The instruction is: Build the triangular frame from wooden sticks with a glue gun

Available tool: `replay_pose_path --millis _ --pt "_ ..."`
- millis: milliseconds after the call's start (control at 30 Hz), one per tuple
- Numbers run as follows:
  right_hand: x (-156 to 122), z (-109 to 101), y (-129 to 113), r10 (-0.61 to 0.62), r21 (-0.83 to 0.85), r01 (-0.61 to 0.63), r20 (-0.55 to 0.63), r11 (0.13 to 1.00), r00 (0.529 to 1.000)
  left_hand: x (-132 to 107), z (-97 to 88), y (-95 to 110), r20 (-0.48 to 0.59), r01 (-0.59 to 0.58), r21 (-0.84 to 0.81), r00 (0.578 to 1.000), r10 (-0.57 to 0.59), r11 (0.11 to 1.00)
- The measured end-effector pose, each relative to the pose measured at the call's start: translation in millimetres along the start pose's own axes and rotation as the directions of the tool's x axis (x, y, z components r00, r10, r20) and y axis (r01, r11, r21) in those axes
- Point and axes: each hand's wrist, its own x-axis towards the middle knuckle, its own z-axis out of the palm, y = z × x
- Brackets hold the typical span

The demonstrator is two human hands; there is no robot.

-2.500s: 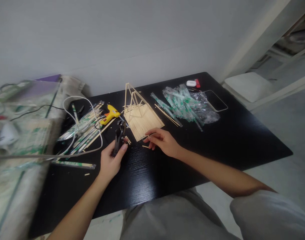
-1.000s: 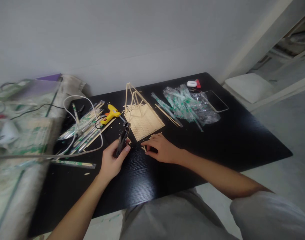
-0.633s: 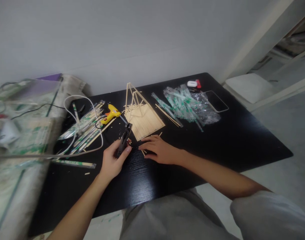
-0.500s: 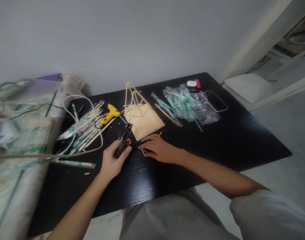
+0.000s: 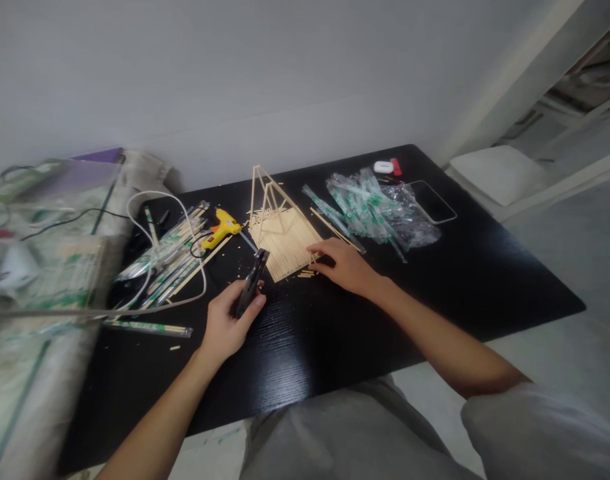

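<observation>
My left hand (image 5: 228, 321) is closed round a pair of black cutting pliers (image 5: 251, 281), tilted with its jaws pointing up and away. My right hand (image 5: 345, 267) rests palm down at the near right corner of a flat mat of wooden sticks (image 5: 287, 241), its fingers curled over several short stick pieces (image 5: 306, 272) on the black table (image 5: 305, 333). A thin stick frame (image 5: 267, 195) stands upright at the mat's far edge.
A yellow glue gun (image 5: 221, 227) lies left of the mat beside a white cable (image 5: 149, 200) and wrapped chopsticks (image 5: 169, 257). A heap of green-printed plastic wrappers (image 5: 379, 210), a phone (image 5: 435, 203) and a small white case (image 5: 383, 167) lie at the right.
My right hand has swept from the table in front of the pliers up and right to the mat's near corner, pushing short stick pieces along. The left hand has tilted the pliers slightly.
</observation>
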Motion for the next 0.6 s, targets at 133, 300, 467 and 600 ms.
replay_pose_path --millis 133,300,467,600 --pt "-0.4 -1.2 -1.3 -0.046 0.03 0.043 0.142 0.999 0.989 -0.5 -0.2 -0.5 0.009 -0.005 0.001 1.0 0.005 1.0" --pt "0.4 -1.9 -0.8 -0.101 -0.021 0.108 0.222 0.994 0.97 -1.6 -1.0 0.6 0.017 -0.019 0.022 1.0 0.019 1.0" --pt "-1.0 0.2 -1.1 -0.136 -0.028 0.148 0.256 0.989 0.957 -1.7 -0.3 0.3 0.027 -0.041 0.029 0.999 0.04 0.999" --pt "-2.4 4.1 -3.3 -0.18 -0.01 0.189 0.26 0.982 0.949 -1.2 -0.4 -0.3 0.039 -0.051 0.038 0.998 0.049 0.998"
